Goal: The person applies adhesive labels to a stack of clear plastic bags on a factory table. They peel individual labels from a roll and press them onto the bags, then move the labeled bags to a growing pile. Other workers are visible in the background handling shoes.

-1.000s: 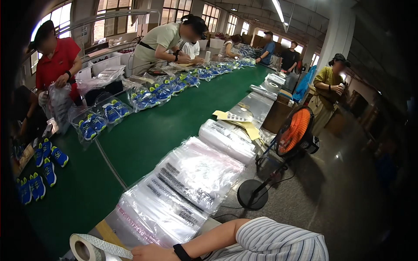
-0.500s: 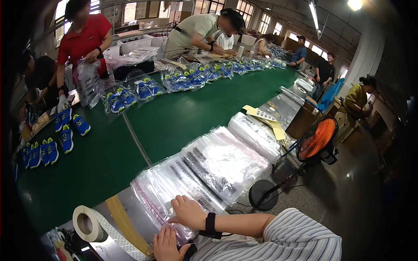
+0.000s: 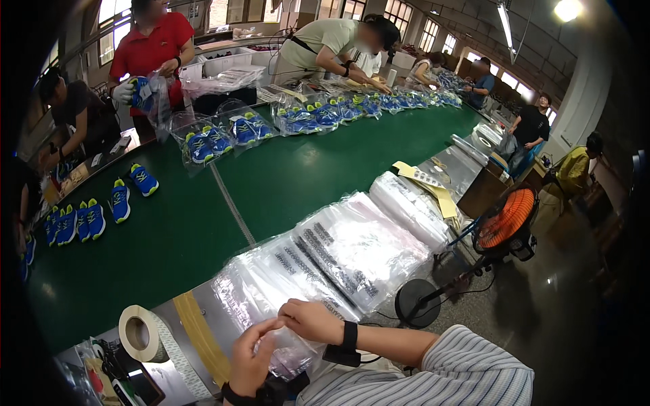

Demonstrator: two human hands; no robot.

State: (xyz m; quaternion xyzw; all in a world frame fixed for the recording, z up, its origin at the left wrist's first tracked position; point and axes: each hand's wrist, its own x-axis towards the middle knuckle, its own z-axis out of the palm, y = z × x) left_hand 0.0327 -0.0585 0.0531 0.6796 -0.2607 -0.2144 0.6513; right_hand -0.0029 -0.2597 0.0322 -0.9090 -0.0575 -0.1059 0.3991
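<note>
A pile of clear printed plastic bags (image 3: 271, 277) lies along the near edge of the green belt. Over the bags' near end, my right hand (image 3: 313, 322) is closed with its fingers curled together; whether a bag edge sits in them I cannot make out. My left hand (image 3: 252, 353) is beside it, thumb apart and fingers stretched toward the right fingertips, with nothing visible in it. The two hands meet or nearly meet at the fingertips. Under them, the ends of the bags look crumpled and pinkish.
Left of the bags are a label roll (image 3: 141, 335) and a yellow strip (image 3: 196, 331). Blue shoes (image 3: 120, 201) move along the green belt (image 3: 169, 237), bagged ones (image 3: 203, 143) at its far side. A worker in red (image 3: 152, 51) holds a shoe and bag. An orange fan (image 3: 504, 220) stands right.
My left hand has lifted off the bags and come up to my right hand, whose fingers have curled in. The worker in red has picked up a shoe. The view has shifted slightly.
</note>
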